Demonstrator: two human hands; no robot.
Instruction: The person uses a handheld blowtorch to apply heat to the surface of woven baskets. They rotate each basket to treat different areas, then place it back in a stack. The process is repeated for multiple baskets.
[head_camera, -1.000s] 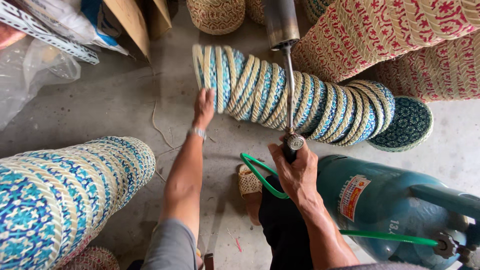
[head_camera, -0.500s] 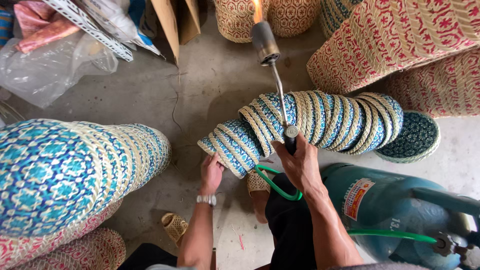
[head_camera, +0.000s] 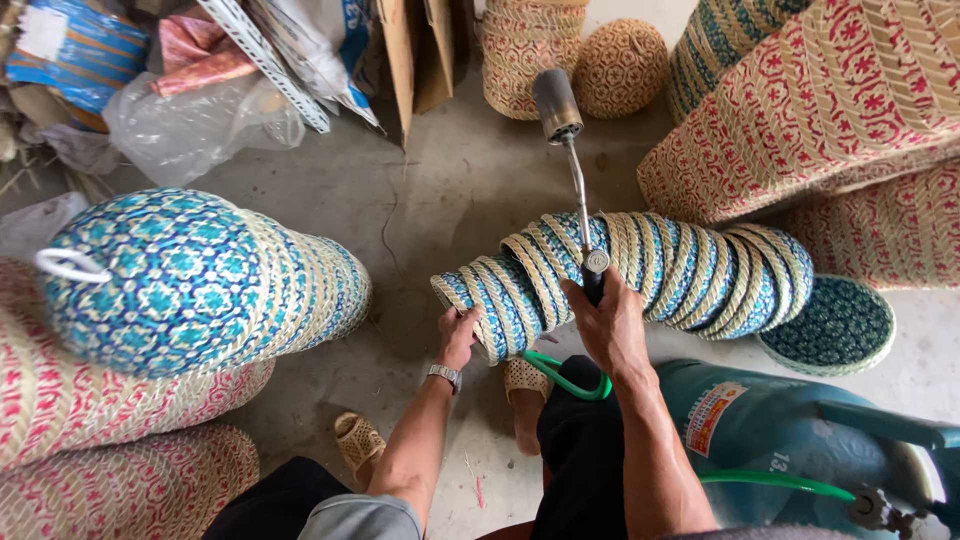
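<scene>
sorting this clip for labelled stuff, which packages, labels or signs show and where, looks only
Sticker: on the teal gas cylinder beside the right hand; rectangular, white, red and orange.
Printed sack: top left; blue with orange stripes.
Cardboard box: top centre; brown, open flaps.
Clear plastic bag: upper left; crumpled.

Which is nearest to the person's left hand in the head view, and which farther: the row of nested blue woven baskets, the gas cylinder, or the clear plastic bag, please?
From the left hand:
1. Row of nested blue woven baskets: touching, the hand grips its near left end.
2. Gas cylinder: lower right, lying on the floor past the right forearm.
3. Clear plastic bag: upper left, among the clutter at the back.
</scene>
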